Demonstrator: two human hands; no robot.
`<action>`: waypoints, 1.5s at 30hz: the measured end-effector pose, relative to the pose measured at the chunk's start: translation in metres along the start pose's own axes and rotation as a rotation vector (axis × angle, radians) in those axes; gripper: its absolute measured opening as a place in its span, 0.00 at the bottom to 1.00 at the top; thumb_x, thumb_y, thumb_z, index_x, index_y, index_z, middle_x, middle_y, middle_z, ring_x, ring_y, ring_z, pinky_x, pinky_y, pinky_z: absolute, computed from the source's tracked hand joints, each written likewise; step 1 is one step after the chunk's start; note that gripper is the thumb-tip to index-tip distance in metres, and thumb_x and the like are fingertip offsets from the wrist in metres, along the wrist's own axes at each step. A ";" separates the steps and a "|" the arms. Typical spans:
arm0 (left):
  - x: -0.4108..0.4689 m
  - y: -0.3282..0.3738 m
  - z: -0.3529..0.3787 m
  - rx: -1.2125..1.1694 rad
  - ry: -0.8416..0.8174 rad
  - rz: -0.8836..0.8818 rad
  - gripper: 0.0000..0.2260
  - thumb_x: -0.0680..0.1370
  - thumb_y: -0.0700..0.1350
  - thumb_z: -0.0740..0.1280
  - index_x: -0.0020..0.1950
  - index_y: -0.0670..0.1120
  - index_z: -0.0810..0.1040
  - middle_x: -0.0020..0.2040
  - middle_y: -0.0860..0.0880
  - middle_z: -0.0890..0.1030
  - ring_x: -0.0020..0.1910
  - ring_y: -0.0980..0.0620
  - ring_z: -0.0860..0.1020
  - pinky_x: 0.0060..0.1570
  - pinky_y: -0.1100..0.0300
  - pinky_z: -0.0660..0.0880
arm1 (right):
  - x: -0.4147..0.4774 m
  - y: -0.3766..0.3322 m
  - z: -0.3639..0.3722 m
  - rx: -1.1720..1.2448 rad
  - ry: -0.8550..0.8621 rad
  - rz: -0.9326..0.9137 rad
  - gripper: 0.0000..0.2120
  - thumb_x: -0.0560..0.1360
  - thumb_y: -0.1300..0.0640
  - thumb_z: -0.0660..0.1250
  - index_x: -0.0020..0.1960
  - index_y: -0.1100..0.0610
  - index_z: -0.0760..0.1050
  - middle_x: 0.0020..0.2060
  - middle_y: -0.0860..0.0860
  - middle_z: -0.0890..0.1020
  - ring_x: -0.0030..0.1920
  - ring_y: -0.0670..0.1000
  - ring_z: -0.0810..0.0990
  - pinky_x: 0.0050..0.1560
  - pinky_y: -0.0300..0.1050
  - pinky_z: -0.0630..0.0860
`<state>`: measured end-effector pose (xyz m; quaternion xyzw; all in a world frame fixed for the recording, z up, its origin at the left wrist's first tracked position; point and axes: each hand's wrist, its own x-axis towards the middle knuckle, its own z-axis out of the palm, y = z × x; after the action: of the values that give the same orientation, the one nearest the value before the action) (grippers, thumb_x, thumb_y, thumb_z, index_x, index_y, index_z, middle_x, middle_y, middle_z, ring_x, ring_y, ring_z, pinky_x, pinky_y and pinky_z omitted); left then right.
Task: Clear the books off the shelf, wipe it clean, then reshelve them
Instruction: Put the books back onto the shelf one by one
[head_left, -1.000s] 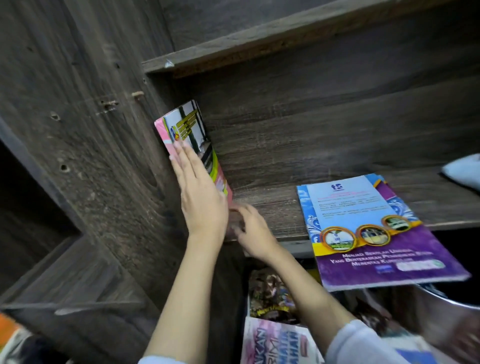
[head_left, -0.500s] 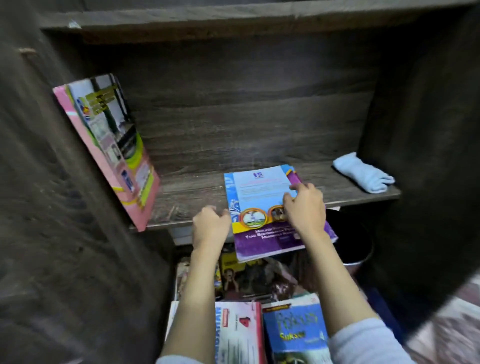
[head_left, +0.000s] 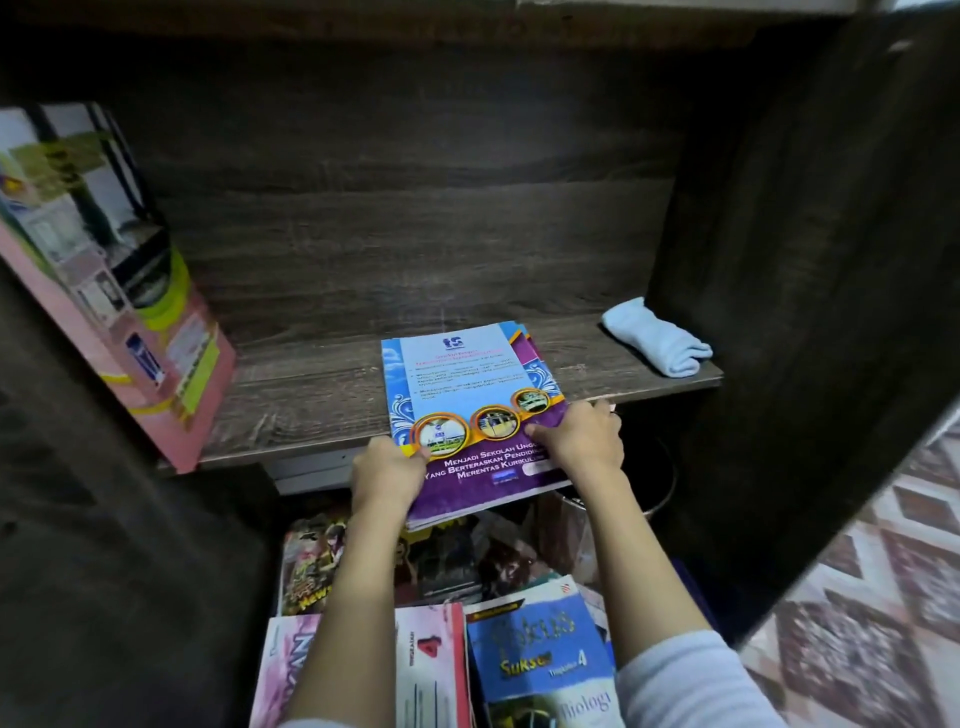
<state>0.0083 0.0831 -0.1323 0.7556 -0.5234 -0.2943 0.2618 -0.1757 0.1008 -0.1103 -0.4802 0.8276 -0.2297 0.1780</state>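
Probably light, limp and slick, the purple booklets (head_left: 470, 405) want support, so my left hand (head_left: 387, 475) and right hand (head_left: 579, 441) pinch both near corners.

Left hand (head_left: 387, 475) and right hand (head_left: 584, 441) reach forward, apparently gripping.

Home setting: wood-grain shelf (head_left: 311, 410) beyond fingers (head_left: 571, 426), schoolbooks (head_left: 540, 654) piled below them, patterned rug (head_left: 883, 597) to their right.
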 end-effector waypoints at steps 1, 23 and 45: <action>0.001 0.000 0.000 -0.001 0.001 -0.001 0.18 0.76 0.49 0.68 0.55 0.36 0.77 0.57 0.35 0.78 0.58 0.38 0.76 0.52 0.54 0.72 | 0.000 -0.001 0.000 0.004 0.006 0.009 0.30 0.71 0.43 0.70 0.64 0.62 0.71 0.66 0.59 0.67 0.67 0.60 0.65 0.62 0.53 0.68; 0.011 -0.018 -0.011 -0.187 0.083 0.005 0.10 0.77 0.39 0.64 0.55 0.37 0.79 0.55 0.38 0.80 0.56 0.40 0.77 0.52 0.54 0.72 | -0.004 -0.018 -0.002 0.639 -0.236 0.131 0.13 0.70 0.70 0.70 0.45 0.56 0.69 0.48 0.55 0.79 0.50 0.56 0.79 0.56 0.53 0.76; 0.020 -0.005 -0.134 -0.383 0.438 0.280 0.21 0.77 0.46 0.67 0.67 0.38 0.71 0.62 0.41 0.77 0.58 0.50 0.76 0.62 0.59 0.68 | -0.069 -0.121 0.001 0.965 -0.025 -0.422 0.22 0.74 0.67 0.64 0.62 0.46 0.69 0.47 0.52 0.81 0.46 0.56 0.80 0.46 0.53 0.78</action>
<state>0.1134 0.0778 -0.0473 0.6585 -0.4887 -0.1791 0.5435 -0.0564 0.1086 -0.0393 -0.5026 0.5109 -0.6096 0.3388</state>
